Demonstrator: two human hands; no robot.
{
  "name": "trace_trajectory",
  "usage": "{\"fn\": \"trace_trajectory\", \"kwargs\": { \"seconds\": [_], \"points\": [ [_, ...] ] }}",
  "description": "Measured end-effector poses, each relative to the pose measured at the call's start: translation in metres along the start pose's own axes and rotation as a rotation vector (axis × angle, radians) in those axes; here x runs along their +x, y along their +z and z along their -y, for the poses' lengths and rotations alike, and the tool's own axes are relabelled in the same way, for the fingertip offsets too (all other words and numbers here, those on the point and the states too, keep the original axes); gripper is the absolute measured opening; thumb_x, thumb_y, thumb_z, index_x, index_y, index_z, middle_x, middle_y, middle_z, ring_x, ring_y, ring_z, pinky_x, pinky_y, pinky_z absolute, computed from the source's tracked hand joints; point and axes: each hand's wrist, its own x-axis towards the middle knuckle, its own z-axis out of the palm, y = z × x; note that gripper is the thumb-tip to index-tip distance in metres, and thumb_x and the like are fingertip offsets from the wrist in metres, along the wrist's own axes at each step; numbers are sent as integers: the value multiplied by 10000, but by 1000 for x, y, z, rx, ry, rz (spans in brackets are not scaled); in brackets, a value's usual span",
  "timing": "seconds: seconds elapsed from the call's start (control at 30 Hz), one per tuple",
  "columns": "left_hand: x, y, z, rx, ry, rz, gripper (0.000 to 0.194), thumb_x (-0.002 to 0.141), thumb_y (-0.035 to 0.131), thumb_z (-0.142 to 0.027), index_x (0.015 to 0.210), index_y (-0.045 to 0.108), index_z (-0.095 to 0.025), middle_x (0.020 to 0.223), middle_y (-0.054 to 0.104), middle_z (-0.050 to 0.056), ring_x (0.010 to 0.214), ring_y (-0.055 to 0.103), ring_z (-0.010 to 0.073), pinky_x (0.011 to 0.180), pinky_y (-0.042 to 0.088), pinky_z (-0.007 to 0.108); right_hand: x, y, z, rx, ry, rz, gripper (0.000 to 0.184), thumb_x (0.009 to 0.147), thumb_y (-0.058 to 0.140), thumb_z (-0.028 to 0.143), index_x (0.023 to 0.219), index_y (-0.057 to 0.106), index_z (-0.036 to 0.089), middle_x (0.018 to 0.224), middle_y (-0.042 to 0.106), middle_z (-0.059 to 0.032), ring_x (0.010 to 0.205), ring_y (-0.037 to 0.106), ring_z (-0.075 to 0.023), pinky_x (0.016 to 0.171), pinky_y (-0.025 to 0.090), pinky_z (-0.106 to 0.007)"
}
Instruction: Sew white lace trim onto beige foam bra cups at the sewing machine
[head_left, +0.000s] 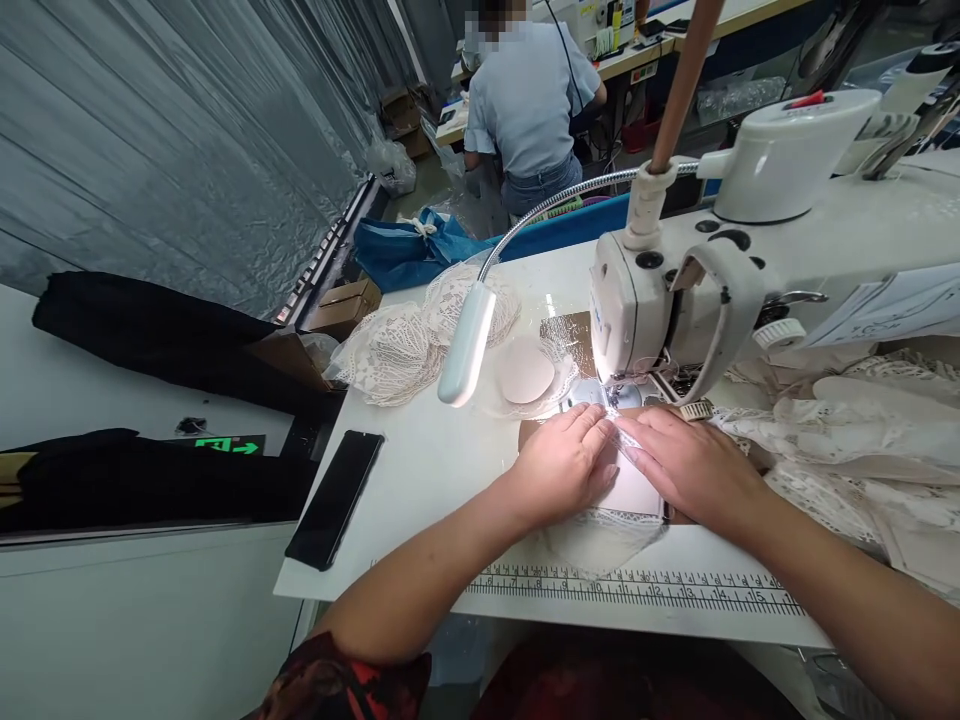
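Observation:
My left hand point(564, 462) rests on a pale lace-edged fabric piece point(637, 495) at the sewing machine, its fingers close together and holding the lace near the presser foot. From the other side, my right hand point(686, 462) holds the same piece, its fingertips almost meeting those of the left. Just above both hands is the head of the white sewing machine point(611, 310); the needle is hard to make out. A sheer, lace-trimmed lower part of the piece hangs toward the table's front edge. My palms hide some of the fabric.
A round pale pad on lace point(527, 372) and lace cups point(394, 350) lie left of the machine. A bendable lamp point(466, 345) arches over them. A black phone point(335, 500) lies at left, lace fabric point(840, 450) at right. A co-worker point(525, 100) sits beyond.

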Motion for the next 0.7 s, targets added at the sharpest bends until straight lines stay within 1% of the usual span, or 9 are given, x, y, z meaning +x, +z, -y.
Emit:
{"fn": "trace_trajectory", "kwargs": {
  "seconds": [0.1,0.23,0.33,0.43,0.5,0.6,0.7],
  "points": [
    [2,0,8,-2,17,24,528,915,491,-361,1301,497,-1,1389,504,242,1311,473,320,1110,407,457,4,-2,2,-19,27,47,340,927,414,237,1163,648,166,1044,718,-80,780,672,-222,635,477,-339],
    [6,0,17,-19,40,53,593,908,497,-384,1330,478,31,1399,485,267,1335,447,341,1124,390,451,7,-1,5,-65,62,90,346,938,393,244,1143,663,176,1002,724,-88,733,672,-216,590,467,-332],
    [8,-3,24,-33,80,84,583,913,487,-388,1350,469,-2,1421,465,259,1354,427,338,1123,385,477,8,2,5,-97,79,49,350,931,411,266,1155,665,176,997,732,-83,659,652,-203,551,451,-326],
    [12,-8,31,-38,117,109,572,912,487,-376,1365,464,-26,1440,447,248,1358,423,332,1115,391,485,9,4,6,-97,90,-11,344,923,420,269,1138,675,187,1051,732,-78,626,630,-185,521,432,-314],
    [14,-13,35,-29,134,139,583,908,492,-378,1373,462,-28,1443,449,236,1349,433,328,1110,397,471,9,5,6,-91,105,-31,339,914,433,261,1131,682,183,1071,729,-85,649,636,-191,520,432,-310],
    [16,-23,38,30,152,190,550,901,493,-349,1364,487,-52,1444,468,197,1321,457,337,1109,376,490,9,3,5,-57,120,-6,336,914,443,257,1126,689,172,1026,735,-96,737,664,-220,563,459,-310],
    [16,-29,36,105,189,170,457,877,491,-243,1293,552,-65,1407,510,186,1289,471,347,1104,339,526,8,0,3,22,129,-4,342,942,401,254,1103,695,186,979,737,-84,801,674,-221,615,483,-304]
  ]
}}
